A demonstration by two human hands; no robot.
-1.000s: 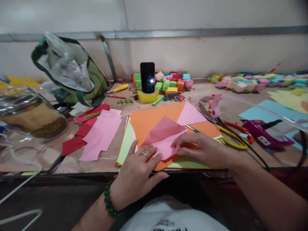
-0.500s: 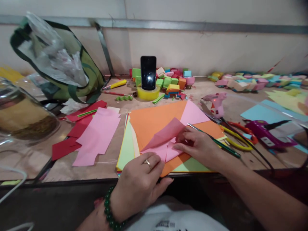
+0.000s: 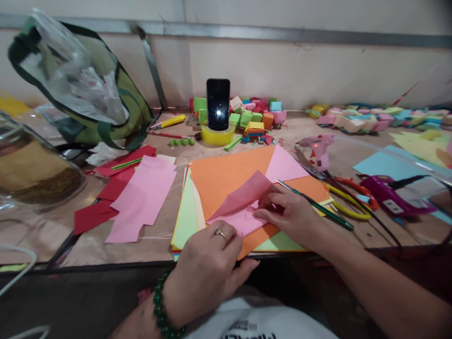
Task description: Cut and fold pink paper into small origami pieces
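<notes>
A cluttered desk (image 3: 158,242); the pink paper (image 3: 243,200) lies on the orange sheet (image 3: 222,176) near the front edge; it looks thin, floppy and easily creased, best pinched at its fold; the right hand (image 3: 293,214) has its grip closed on the raised flap; the left hand (image 3: 208,270) presses flat on the paper, grasping nothing.

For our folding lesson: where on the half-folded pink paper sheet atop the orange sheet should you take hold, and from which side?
Pinch the pink paper sheet by its raised flap's far-right corner, coming from the right, beside the right hand. That flap stands clear of the orange paper sheet, so fingers can probably slip under; the left hand pins the near-left part flat.
</notes>
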